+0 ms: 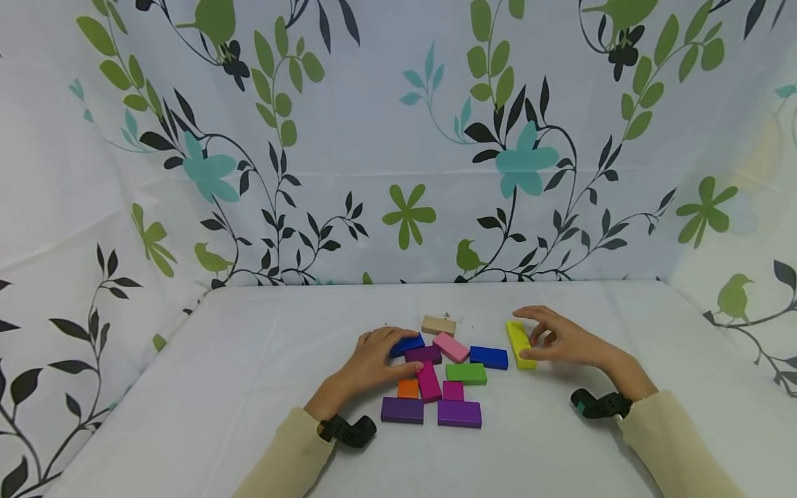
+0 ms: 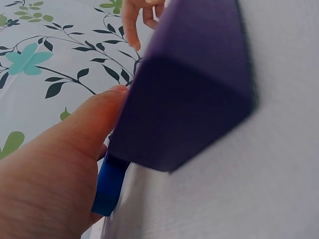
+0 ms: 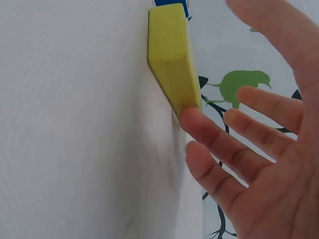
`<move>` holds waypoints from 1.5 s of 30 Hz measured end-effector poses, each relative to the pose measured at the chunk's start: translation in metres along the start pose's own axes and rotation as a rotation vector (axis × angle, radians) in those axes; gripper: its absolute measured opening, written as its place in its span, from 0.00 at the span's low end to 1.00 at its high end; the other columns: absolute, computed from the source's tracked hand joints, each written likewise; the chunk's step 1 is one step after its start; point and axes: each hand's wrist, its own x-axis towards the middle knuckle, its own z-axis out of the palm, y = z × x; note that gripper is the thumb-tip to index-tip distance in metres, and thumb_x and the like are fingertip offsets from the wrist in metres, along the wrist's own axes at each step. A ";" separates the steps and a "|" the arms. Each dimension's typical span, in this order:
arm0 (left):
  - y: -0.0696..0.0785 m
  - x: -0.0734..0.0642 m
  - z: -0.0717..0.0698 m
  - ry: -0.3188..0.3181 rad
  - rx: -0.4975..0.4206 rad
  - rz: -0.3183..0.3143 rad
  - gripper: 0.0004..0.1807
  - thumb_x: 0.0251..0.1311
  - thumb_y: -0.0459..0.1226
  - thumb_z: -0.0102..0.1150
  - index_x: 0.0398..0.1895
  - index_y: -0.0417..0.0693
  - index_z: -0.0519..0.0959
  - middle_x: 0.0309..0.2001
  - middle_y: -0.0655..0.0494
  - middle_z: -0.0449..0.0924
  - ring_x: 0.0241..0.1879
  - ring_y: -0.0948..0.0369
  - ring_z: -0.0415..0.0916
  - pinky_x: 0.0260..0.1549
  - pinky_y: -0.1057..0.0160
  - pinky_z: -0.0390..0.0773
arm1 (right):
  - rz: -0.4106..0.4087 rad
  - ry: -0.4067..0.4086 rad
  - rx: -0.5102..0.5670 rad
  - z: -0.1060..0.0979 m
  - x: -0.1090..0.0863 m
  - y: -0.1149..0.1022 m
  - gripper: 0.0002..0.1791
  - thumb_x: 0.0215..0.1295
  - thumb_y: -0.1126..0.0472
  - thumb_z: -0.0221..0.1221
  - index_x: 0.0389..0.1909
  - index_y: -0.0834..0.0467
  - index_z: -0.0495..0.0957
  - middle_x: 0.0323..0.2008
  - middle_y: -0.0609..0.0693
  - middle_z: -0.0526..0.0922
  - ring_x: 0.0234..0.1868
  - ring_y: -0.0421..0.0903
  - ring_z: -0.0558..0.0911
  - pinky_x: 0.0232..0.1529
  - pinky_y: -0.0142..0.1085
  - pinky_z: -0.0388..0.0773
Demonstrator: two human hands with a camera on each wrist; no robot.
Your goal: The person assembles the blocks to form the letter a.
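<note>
My left hand (image 1: 373, 357) lies over the left side of a cluster of wooden blocks. In the head view, its fingers rest on a blue block (image 1: 411, 345) and its thumb reaches the magenta block (image 1: 429, 382). Part of that blue block is hidden under the fingers. Beside a yellow block (image 1: 519, 340) on the right is my right hand (image 1: 563, 339), fingers loosely bent and thumb apart from them. The right wrist view puts a fingertip at the near end of the yellow block (image 3: 172, 45); whether it touches, I cannot tell.
Two purple blocks (image 1: 459, 413) lie at the cluster's front. Around them are a green block (image 1: 466, 374), a second blue block (image 1: 488, 357), a pink block (image 1: 451, 347), an orange block (image 1: 407, 389) and a beige block (image 1: 438, 325). A patterned cloth (image 1: 361, 138) hangs behind the white table (image 1: 280, 311).
</note>
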 end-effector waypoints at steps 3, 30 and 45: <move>0.000 0.000 -0.001 0.002 0.000 0.007 0.35 0.58 0.59 0.60 0.67 0.58 0.70 0.67 0.51 0.68 0.70 0.47 0.56 0.67 0.39 0.49 | -0.006 0.053 -0.026 -0.001 0.003 -0.004 0.37 0.61 0.57 0.66 0.67 0.66 0.64 0.60 0.66 0.68 0.39 0.42 0.78 0.39 0.32 0.77; -0.001 -0.001 0.000 -0.004 -0.012 -0.009 0.35 0.58 0.59 0.60 0.68 0.59 0.69 0.68 0.51 0.67 0.71 0.47 0.55 0.68 0.40 0.48 | -0.143 -0.034 0.012 0.024 0.018 -0.036 0.19 0.59 0.61 0.68 0.49 0.64 0.79 0.41 0.55 0.81 0.30 0.43 0.73 0.30 0.29 0.73; 0.000 0.000 -0.001 -0.007 -0.009 -0.001 0.35 0.58 0.59 0.60 0.68 0.60 0.69 0.68 0.51 0.67 0.71 0.48 0.55 0.68 0.40 0.48 | -0.144 -0.055 -0.014 0.031 0.017 -0.027 0.20 0.56 0.60 0.70 0.47 0.64 0.80 0.36 0.51 0.79 0.25 0.36 0.70 0.26 0.28 0.70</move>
